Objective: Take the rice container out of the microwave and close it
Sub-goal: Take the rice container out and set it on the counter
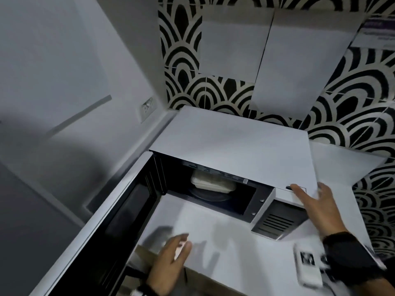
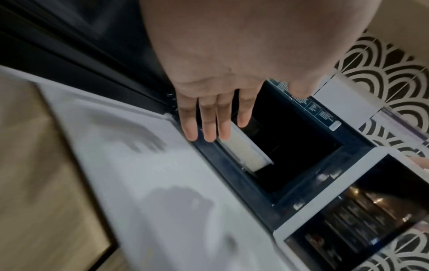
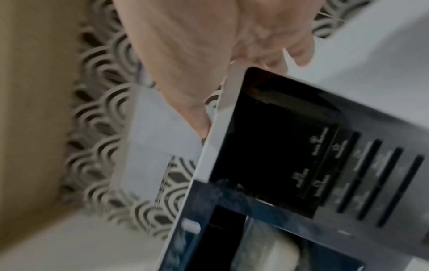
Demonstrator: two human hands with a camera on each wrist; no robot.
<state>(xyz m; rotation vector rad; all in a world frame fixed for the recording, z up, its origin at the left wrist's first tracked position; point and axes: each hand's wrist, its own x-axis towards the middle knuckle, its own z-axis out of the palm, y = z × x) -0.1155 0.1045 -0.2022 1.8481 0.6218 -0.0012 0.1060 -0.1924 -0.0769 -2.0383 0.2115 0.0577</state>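
The microwave is taken as landmark, its door swung open; inside, on the turntable, the rice container is seen, judged light, thin-walled and flexible, best gripped by both side rims; the right hand is laid flat on its top corner, the left hand held before its opening, fingers relaxed and grasping nothing.

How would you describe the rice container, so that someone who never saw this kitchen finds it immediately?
Find the white microwave in the corner against the black-and-white patterned wall; its door hangs open to the left. Look into the dark cavity: the rice container sits on the round turntable. It is the only pale, flat, rectangular box in there, bright against the black interior.
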